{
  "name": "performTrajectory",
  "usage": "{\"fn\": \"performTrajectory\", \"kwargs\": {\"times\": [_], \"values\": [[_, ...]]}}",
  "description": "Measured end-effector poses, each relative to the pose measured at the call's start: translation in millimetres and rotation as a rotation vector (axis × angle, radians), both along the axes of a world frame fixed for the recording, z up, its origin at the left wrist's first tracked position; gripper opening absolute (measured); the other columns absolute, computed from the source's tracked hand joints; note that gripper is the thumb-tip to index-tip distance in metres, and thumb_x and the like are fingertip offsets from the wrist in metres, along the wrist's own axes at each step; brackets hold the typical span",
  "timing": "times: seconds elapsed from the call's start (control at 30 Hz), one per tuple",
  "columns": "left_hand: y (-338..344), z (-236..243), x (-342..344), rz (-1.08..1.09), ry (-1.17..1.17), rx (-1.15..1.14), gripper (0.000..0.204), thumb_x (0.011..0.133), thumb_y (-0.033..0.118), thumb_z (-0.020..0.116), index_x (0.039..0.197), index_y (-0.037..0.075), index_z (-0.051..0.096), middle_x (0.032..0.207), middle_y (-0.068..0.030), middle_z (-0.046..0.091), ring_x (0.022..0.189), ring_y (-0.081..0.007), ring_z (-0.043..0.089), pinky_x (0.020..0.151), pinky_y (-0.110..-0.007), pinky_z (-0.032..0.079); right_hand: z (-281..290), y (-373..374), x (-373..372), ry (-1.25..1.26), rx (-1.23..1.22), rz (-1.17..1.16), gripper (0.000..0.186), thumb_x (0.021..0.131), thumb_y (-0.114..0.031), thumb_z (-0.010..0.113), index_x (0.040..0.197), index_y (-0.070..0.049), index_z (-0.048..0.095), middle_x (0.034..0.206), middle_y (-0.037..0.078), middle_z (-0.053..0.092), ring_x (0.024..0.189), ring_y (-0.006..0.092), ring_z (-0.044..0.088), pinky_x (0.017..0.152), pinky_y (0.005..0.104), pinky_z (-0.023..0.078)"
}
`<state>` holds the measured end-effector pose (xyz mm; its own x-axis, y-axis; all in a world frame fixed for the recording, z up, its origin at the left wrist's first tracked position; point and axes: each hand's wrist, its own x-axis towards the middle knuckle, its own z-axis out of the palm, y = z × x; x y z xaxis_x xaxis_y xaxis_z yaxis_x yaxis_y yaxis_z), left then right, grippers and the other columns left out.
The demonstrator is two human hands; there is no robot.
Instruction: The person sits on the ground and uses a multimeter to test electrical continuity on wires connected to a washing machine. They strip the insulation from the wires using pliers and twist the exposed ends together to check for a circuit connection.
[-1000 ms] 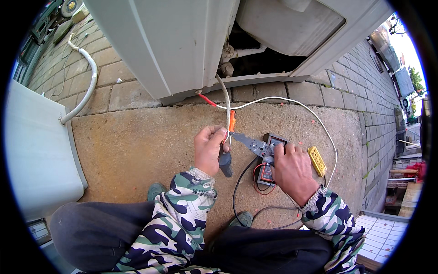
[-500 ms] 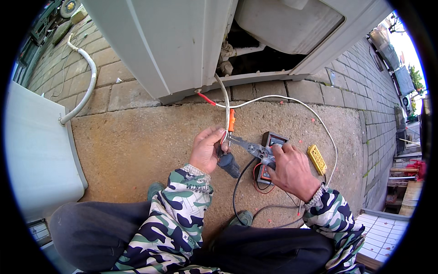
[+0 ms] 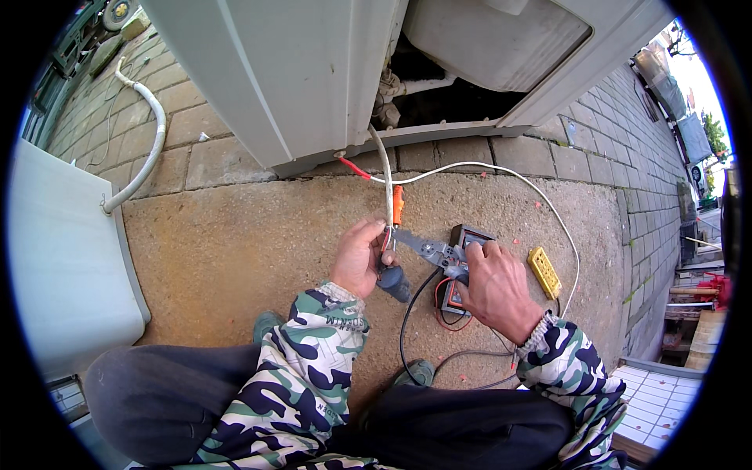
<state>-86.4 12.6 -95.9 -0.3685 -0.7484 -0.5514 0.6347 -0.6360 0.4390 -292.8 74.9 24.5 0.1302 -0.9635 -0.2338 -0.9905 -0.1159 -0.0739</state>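
Left hand (image 3: 360, 258) is pinching the white cable (image 3: 385, 180) coming down from the open grey unit (image 3: 313, 78), fingers pressed together on its end with a dark grip below. Right hand (image 3: 493, 286) is closing around the pliers (image 3: 423, 247), nose sitting at the wire ends. Judging by this, stripping is underway but not finished; the meter (image 3: 462, 266) is lying unused on the slab (image 3: 235, 251).
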Motion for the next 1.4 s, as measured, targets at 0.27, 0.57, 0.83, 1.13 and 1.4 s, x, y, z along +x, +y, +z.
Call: {"fn": "performTrajectory", "kwargs": {"times": [0.27,0.57,0.83,1.13,1.4], "values": [[9,-8,-8,-0.304,-0.551,-0.395,0.03,0.102,0.031,0.062,0.092,0.002,0.066,0.072,-0.0016,0.061,0.062,-0.0083,0.054,0.057,-0.024,0.045,-11,-6,-8,0.188,-0.118,0.065,0.026,0.079,-0.018,0.067,0.095,0.0,0.058,0.091,0.02,0.062,0.081,0.0369,0.066,0.07,0.048,0.052],[7,35,-3,-0.313,-0.178,-0.297,0.026,0.103,0.024,0.056,0.082,0.008,0.056,0.068,0.0022,0.048,0.058,-0.0062,0.042,0.05,-0.023,0.037,-54,-33,-93,0.12,-0.427,0.311,0.015,0.078,-0.012,0.063,0.089,-0.005,0.055,0.082,0.013,0.054,0.077,0.0336,0.058,0.072,0.0458,0.047],[-5,39,33,-0.222,-0.186,-0.296,0.028,0.104,0.023,0.054,0.082,0.005,0.055,0.075,-0.0016,0.053,0.064,-0.008,0.045,0.058,-0.025,0.043,-42,-61,-92,0.172,-0.357,0.323,0.026,0.079,-0.015,0.066,0.1,-0.002,0.058,0.091,0.014,0.057,0.087,0.0329,0.058,0.08,0.0437,0.045],[0,6,29,-0.24,-0.306,-0.345,0.025,0.104,0.017,0.048,0.112,0.001,0.065,0.082,-0.0018,0.061,0.067,-0.007,0.047,0.066,-0.023,0.045,-32,-35,-100,0.004,-0.034,0.072,0.057,0.076,-0.015,0.071,0.127,0.003,0.054,0.111,0.021,0.06,0.108,0.0395,0.058,0.098,0.0466,0.044],[-6,-10,21,-0.16,-0.68,-0.503,0.022,0.102,0.014,0.051,0.113,0.0,0.064,0.082,-0.0015,0.063,0.069,-0.0061,0.054,0.066,-0.023,0.046,18,-59,-66,0.056,0.075,0.112,0.06,0.076,-0.025,0.072,0.128,0.002,0.057,0.108,0.023,0.061,0.111,0.0417,0.057,0.099,0.0527,0.044]]}}
